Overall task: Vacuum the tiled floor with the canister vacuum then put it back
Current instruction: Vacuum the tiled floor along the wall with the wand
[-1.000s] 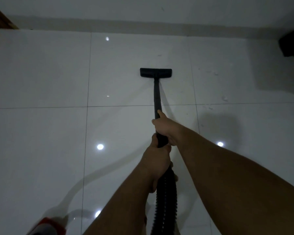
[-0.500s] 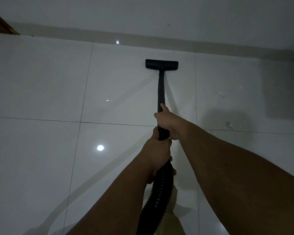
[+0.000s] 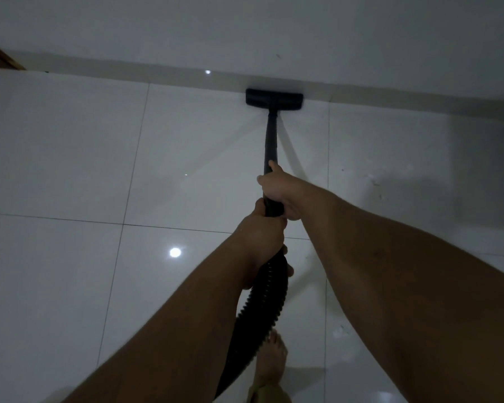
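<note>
Right hand [image 3: 277,189] and left hand [image 3: 262,237] both gripping black vacuum wand [image 3: 270,141], floor nozzle [image 3: 274,98] touching the baseboard [image 3: 157,74] on tiled floor [image 3: 70,170].

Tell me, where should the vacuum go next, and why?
Probably pull the wand back toward the person. The floor head already sits against the base of the wall, so it cannot go further forward. Both the right hand and left hand grip the wand, ready to draw it back and start a fresh strip beside this one.
</note>
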